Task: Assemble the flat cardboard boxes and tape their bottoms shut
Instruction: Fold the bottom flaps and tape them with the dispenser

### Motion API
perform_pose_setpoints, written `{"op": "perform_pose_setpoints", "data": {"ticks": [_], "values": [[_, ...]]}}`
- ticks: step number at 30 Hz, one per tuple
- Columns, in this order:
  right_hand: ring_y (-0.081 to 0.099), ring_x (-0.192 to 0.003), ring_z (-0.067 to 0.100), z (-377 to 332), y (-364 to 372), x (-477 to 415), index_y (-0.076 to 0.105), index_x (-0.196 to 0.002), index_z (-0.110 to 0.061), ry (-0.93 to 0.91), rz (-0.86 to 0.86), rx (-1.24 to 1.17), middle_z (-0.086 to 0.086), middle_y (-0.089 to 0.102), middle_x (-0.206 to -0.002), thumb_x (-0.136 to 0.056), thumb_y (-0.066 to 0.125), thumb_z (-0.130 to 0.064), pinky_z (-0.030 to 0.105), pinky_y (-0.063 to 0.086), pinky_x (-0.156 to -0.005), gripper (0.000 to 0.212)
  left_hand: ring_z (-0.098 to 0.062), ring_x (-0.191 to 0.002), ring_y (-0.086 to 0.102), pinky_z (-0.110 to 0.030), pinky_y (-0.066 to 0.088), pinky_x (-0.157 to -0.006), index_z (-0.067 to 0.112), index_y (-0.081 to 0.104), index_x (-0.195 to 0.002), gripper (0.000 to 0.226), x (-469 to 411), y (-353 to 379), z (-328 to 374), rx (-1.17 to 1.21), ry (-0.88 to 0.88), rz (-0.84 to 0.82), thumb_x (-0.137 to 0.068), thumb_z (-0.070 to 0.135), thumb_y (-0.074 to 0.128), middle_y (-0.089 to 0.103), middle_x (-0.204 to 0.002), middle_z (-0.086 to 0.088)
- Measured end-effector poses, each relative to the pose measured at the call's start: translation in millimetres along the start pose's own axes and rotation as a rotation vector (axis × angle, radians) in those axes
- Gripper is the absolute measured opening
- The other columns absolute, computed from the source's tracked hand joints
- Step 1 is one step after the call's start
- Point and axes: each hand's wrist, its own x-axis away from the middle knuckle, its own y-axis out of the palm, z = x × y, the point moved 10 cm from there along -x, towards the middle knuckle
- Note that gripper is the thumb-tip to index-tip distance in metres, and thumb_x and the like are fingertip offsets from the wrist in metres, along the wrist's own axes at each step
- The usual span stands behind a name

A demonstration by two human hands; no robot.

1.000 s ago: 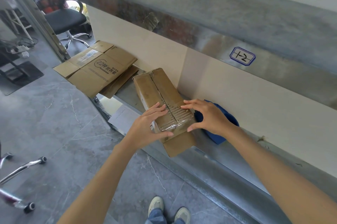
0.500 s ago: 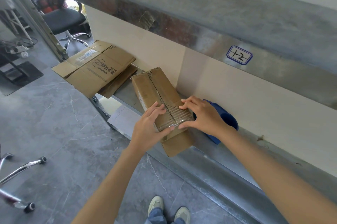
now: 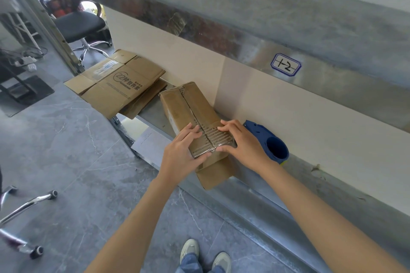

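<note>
Cardboard box (image 3: pixel 188 104) pressed by left hand (image 3: pixel 180 155) and right hand (image 3: pixel 243 144), grip unclenched, now closer.

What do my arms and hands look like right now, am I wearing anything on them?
No sleeves show: the left arm and right arm are bare to the frame's edge. The left hand and right hand wear no gloves, rings or watch that I can see.

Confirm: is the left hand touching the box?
Touching. Head view shows the left hand with fingers flat on top of the box, thumb against its near edge.
</note>
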Motion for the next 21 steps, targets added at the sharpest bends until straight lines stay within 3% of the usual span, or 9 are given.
{"op": "perform_pose_setpoints", "data": {"ticks": [4,7,10,13,17,21], "values": [[0.046,-0.126,0.004,2,4,1,0.044,-0.14,-0.03,0.078,-0.006,-0.245,-0.009,0.045,-0.141,-0.08,0.081,-0.026,0.033,0.044,-0.104,0.07,-0.007,-0.141,0.037,-0.027,0.04,-0.105,0.015,0.066,-0.123,0.058,1,2,-2,0.02,-0.034,-0.014,-0.073,0.038,0.086,0.058,-0.139,0.007],[0.044,-0.126,0.0,-1,10,3,0.039,-0.145,-0.031,0.135,0.001,-0.357,-0.01,0.043,-0.141,-0.088,0.073,-0.031,0.028,0.041,-0.105,0.066,-0.006,-0.144,0.032,-0.024,0.033,-0.11,0.016,0.063,-0.128,0.065,1,4,-7,0.073,-0.086,-0.015,-0.072,0.038,0.087,0.055,-0.142,0.008],[0.036,-0.129,-0.003,-4,13,0,0.042,-0.143,-0.028,0.165,0.059,-0.312,-0.01,0.037,-0.147,-0.095,0.063,-0.037,0.027,0.035,-0.108,0.054,-0.007,-0.146,0.028,-0.029,0.032,-0.114,0.016,0.059,-0.133,0.07,5,11,-4,0.137,-0.093,-0.052,-0.071,0.034,0.088,0.05,-0.145,0.007],[0.035,-0.136,0.007,-6,10,-6,0.044,-0.142,-0.025,0.185,0.146,-0.277,-0.006,0.038,-0.149,-0.095,0.061,-0.042,0.03,0.033,-0.111,0.052,-0.009,-0.146,0.029,-0.029,0.03,-0.116,0.014,0.058,-0.134,0.07,12,14,0,0.201,-0.078,-0.061,-0.072,0.027,0.087,0.05,-0.145,0.006],[0.034,-0.136,0.016,-7,10,-15,0.046,-0.14,-0.027,0.213,0.227,-0.2,-0.005,0.043,-0.147,-0.092,0.062,-0.048,0.034,0.031,-0.109,0.055,-0.005,-0.143,0.033,-0.011,0.025,-0.112,0.016,0.058,-0.134,0.069,14,9,-1,0.228,-0.061,-0.063,-0.073,0.026,0.087,0.051,-0.142,0.009],[0.033,-0.133,0.019,-6,15,-15,0.043,-0.141,-0.027,0.203,0.229,-0.123,-0.005,0.042,-0.146,-0.088,0.067,-0.051,0.036,0.034,-0.106,0.062,0.002,-0.138,0.035,-0.006,0.025,-0.108,0.021,0.06,-0.13,0.061,11,-5,-15,0.187,-0.025,-0.047,-0.075,0.028,0.085,0.047,-0.136,0.026]]}}
